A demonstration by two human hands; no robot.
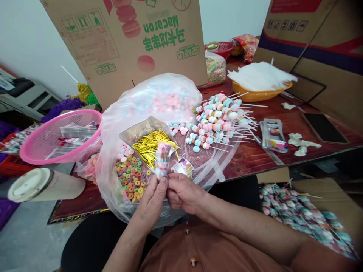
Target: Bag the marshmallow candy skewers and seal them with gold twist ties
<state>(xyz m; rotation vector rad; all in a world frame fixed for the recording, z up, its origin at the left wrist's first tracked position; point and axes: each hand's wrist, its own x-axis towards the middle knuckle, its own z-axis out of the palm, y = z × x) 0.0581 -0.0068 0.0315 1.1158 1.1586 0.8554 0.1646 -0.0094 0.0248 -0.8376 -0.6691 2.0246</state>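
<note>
Upright above the pile of ties stands a marshmallow skewer in a clear printed bag (163, 160), its lower end between my two hands. My left hand (153, 200) is closed, thumb and fingers pinching the bag's bottom. Pressed up beside it, my right hand (184, 192) is closed too, fingertips at the bag's gathered end; the stick and any tie there are hidden. Just behind lie gold twist ties (149, 147) in an opened pouch. Ring-shaped candies (132, 179) lie to the left. A small printed packet (183, 167) is behind my right hand.
Unwrapped marshmallow skewers (215, 121) are heaped at the right of a big clear plastic bag (113, 124). A pink basket (27, 149) and a lidded cup (65, 185) stand left. A phone (324, 127), printed bags (273, 134) and a yellow basket (255, 94) sit right. Cartons (127, 49) rise behind.
</note>
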